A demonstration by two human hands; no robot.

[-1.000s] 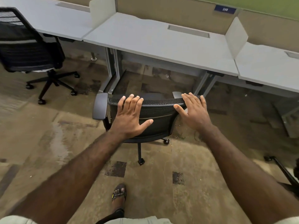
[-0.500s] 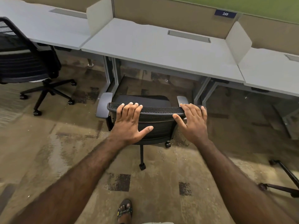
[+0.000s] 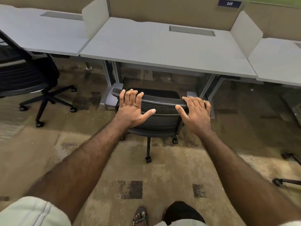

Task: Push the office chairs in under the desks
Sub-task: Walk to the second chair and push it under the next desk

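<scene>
A black mesh office chair point(image 3: 160, 118) with grey armrests stands in front of the middle grey desk point(image 3: 162, 49), its back toward me. Its seat front reaches about the desk's front edge, between the desk's legs. My left hand point(image 3: 132, 110) lies on the left part of the backrest, fingers hooked over the top rim, thumb spread across the mesh. My right hand point(image 3: 197, 115) holds the right end of the rim the same way. A second black office chair point(image 3: 27, 75) stands out from the left desk point(image 3: 40, 35), turned sideways.
Metal desk legs point(image 3: 112, 74) flank the chair on both sides. Low divider panels point(image 3: 96, 18) separate the desks. Another chair's wheeled base point(image 3: 286, 181) pokes in at the right edge. My sandalled foot point(image 3: 140, 216) is on the worn carpet behind the chair.
The chair has rolled forward toward the middle desk with both hands staying on its backrest. I have stepped forward after it, and the desk looks closer.
</scene>
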